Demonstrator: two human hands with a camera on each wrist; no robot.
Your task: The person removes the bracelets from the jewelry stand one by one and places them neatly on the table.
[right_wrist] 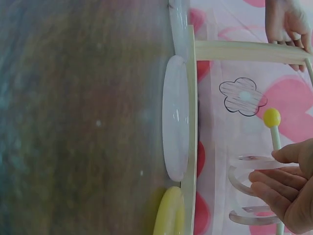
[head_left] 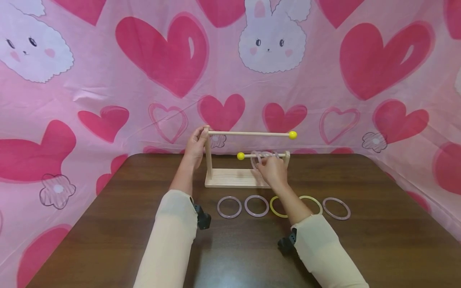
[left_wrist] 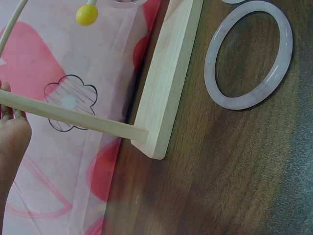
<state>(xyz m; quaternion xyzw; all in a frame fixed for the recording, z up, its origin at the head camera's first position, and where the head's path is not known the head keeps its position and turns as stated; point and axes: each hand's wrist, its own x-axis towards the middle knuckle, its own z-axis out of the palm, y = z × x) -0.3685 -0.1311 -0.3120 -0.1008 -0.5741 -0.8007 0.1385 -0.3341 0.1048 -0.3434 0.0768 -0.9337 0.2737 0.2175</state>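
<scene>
A pale wooden stand [head_left: 230,178] has a long upper rod [head_left: 248,133] and a shorter lower rod [head_left: 247,156], each tipped with a yellow ball. My left hand [head_left: 195,150] grips the top of the tall left post [left_wrist: 73,116], where the upper rod starts. At the lower rod, my right hand [head_left: 274,172] pinches a pale translucent ring [right_wrist: 235,180] between thumb and fingers, close to the yellow ball [right_wrist: 272,118]. Behind it on the same rod hangs another pale ring [right_wrist: 244,219], partly hidden by the fingers. The upper rod carries no rings.
Several rings lie in a row on the dark wooden table [head_left: 119,240] before the stand: pale purple rings [head_left: 218,207] at left, yellow rings [head_left: 321,208] partly under my right forearm, and a pale purple ring [head_left: 349,212] at right. A pink heart-patterned cloth [head_left: 223,80] hangs behind.
</scene>
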